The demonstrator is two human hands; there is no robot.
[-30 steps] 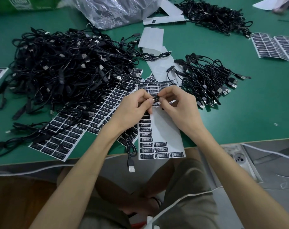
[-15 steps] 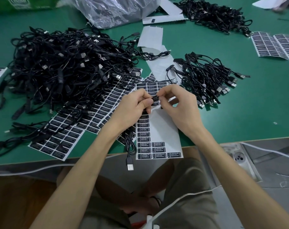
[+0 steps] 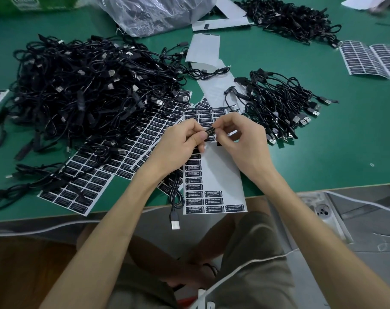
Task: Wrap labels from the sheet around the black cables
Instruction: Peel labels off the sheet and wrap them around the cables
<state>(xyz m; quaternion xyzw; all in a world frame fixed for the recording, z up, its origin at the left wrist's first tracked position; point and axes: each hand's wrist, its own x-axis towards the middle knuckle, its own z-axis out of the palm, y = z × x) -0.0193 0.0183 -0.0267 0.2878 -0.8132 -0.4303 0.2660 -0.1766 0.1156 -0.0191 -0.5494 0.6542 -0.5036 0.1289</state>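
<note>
My left hand (image 3: 178,143) and my right hand (image 3: 245,141) meet above a partly used label sheet (image 3: 220,175) near the table's front edge. Both pinch a small black label (image 3: 209,131) that sits around a thin black cable. That cable (image 3: 175,197) runs down under my left hand and its USB plug (image 3: 175,221) hangs past the table edge. Black printed labels remain along the sheet's left column, bottom rows and top.
A big heap of black cables (image 3: 84,90) fills the left of the green table (image 3: 345,141); a smaller bundle (image 3: 278,103) lies right of my hands. More label sheets (image 3: 96,175) spread at left and far right (image 3: 372,59). A plastic bag (image 3: 158,12) lies behind.
Both hands stay pinched together over the sheet; the fingers have shifted only slightly around the label. The cable and its hanging plug have barely moved.
</note>
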